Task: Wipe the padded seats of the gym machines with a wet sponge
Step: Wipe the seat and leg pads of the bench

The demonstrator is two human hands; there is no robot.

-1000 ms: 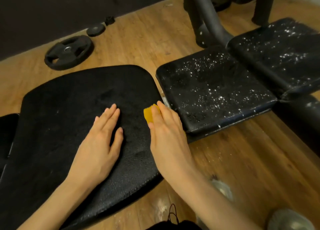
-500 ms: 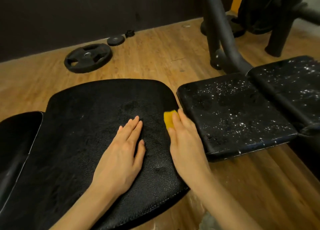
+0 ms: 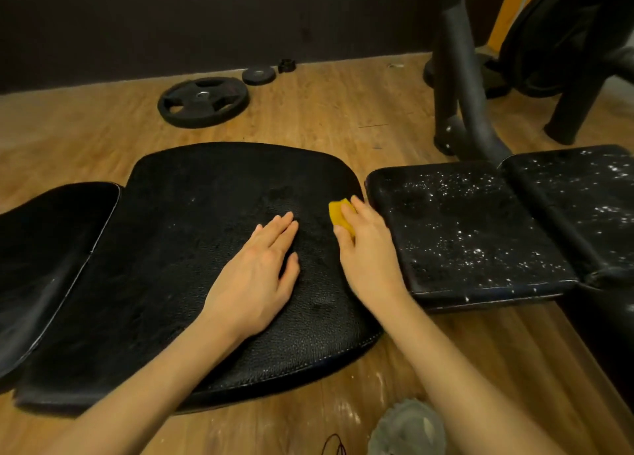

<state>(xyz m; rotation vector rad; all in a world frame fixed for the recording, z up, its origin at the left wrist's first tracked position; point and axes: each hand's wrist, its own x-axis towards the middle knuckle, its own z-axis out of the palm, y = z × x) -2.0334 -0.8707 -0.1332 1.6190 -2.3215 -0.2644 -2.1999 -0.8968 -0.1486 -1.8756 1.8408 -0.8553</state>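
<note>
A wide black padded seat (image 3: pixel 164 269) lies in front of me, its grained leather dull and damp. My left hand (image 3: pixel 260 276) rests flat on it with straight fingers. My right hand (image 3: pixel 368 252) grips a yellow sponge (image 3: pixel 339 216) at the seat's right edge; only the sponge's top corner shows past my fingers. To the right sit two more black pads, the nearer pad (image 3: pixel 470 231) and the farther pad (image 3: pixel 583 200), both speckled with white flecks.
Another dark pad (image 3: pixel 44 248) adjoins the seat on the left. A large weight plate (image 3: pixel 202 101) and a small plate (image 3: pixel 258 74) lie on the wooden floor behind. Black machine posts (image 3: pixel 456 87) rise at the back right. A grey shoe (image 3: pixel 408 427) is near the bottom edge.
The view has tilted up and swung left, so the seat and hands sit more to the right in frame. Both hands stay in the same places on the seat.
</note>
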